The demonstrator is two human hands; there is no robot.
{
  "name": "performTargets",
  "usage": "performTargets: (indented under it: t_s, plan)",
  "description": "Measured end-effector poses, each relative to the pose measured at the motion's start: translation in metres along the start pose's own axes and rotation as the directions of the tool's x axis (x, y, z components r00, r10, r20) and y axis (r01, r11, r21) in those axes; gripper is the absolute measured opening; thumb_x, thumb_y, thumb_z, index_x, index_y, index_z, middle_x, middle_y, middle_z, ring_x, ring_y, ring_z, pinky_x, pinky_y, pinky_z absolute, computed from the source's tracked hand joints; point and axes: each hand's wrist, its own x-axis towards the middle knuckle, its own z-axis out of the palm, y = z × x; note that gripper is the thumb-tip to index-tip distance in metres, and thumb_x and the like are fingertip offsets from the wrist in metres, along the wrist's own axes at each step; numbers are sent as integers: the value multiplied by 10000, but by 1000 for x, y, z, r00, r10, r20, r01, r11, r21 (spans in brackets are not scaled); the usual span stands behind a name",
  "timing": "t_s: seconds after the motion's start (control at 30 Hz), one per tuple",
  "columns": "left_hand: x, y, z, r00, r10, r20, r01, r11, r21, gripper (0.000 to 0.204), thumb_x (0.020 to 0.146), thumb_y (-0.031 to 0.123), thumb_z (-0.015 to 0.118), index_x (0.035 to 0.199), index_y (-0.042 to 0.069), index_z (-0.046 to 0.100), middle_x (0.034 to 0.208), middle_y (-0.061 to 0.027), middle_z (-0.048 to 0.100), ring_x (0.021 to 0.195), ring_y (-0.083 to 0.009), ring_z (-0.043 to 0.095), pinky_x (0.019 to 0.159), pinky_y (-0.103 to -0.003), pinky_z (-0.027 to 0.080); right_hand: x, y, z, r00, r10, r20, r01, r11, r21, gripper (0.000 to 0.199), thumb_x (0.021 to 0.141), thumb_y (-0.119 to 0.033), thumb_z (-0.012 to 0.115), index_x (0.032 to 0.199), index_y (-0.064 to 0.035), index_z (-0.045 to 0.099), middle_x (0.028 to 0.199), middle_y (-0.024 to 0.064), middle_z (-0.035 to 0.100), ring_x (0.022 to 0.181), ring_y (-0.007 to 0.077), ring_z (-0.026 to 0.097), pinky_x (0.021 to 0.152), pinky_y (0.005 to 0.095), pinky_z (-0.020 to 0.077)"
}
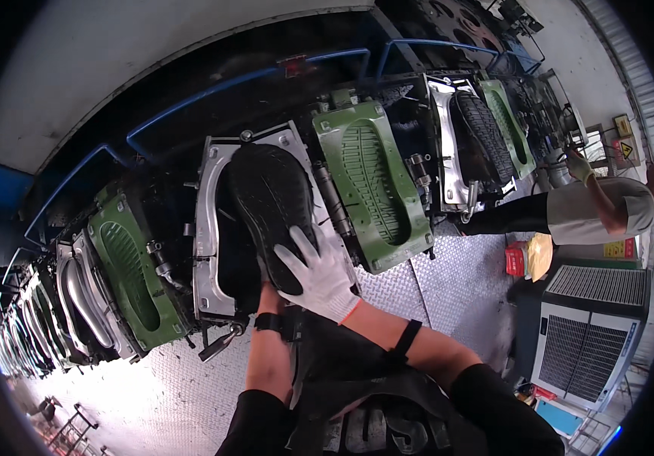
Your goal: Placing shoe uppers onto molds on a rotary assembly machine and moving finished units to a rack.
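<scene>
A long black shoe sole (270,186) faces up in an open silver metal mould (207,228), its narrower end toward me. My right hand (313,277), in a white knitted glove with an orange cuff edge, lies on the near part of the sole with fingers spread. Beneath the near end of the sole, my left hand (264,273) is almost wholly hidden; the wrist with a dark band shows, but not the fingers. Right of this mould stands a green mould plate (372,182) with a sole-shaped, ribbed hollow.
More moulds line up on both sides, including a green plate (126,270) at left and a silver mould (448,144) with a black treaded sole at right. A blue rail (243,76) runs behind. At right are a co-worker (597,209), a red box (517,260) and a grilled unit (589,330).
</scene>
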Motion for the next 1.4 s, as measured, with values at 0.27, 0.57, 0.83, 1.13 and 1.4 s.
performTargets:
  t_s: [0.27, 0.57, 0.83, 1.13, 1.4]
  plan:
    - [-43, -3, -14, 1000, -15, -24, 19, 989, 148, 474, 984, 320, 405, 1369, 43, 405, 1298, -93, 525, 1212, -234, 465, 1025, -323, 369, 82, 26, -64, 868, 474, 151, -402, 491, 773, 562, 746, -271, 666, 1230, -24, 521, 1147, 161, 585, 1069, 267, 553, 944, 344, 414]
    - [-26, 26, 2, 991, 98, -89, -84, 984, 156, 474, 988, 343, 383, 1349, 40, 426, 1279, -94, 537, 1187, -243, 487, 1014, -335, 386, -11, 99, -137, 758, 354, 548, -157, -715, 681, 495, 899, -285, 453, 1347, -81, 402, 1317, 149, 501, 1200, 337, 506, 943, 584, 450]
    - [-13, 40, 54, 884, 230, -407, -278, 958, -64, 517, 965, 400, 413, 1334, 39, 453, 1252, -98, 554, 1109, -235, 542, 967, -355, 423, -85, 233, -237, 704, 629, 331, 140, -579, 803, 616, 842, -421, 518, 1358, -109, 391, 1380, 121, 439, 1275, 398, 402, 795, 443, 548]
    - [-136, -151, 138, 715, -585, -384, 660, 746, 93, 372, 943, 328, 445, 1064, 3, 579, 830, -151, 648, 717, -278, 634, 682, -344, 513, -131, 447, -308, 652, 733, 196, 395, -548, 738, 606, 836, -455, 522, 1318, -92, 465, 1365, 129, 460, 1271, 422, 393, 723, 344, 560]
    - [-19, -196, 419, 942, -113, 315, -254, 375, 892, 304, 923, 163, 466, 1207, 94, 547, 1179, -137, 577, 1066, -310, 577, 885, -348, 472, -165, 528, -294, 297, 844, 447, 315, -529, 788, 649, 890, -557, 430, 1276, -39, 487, 1215, 132, 576, 1133, 301, 554, 749, 349, 573]
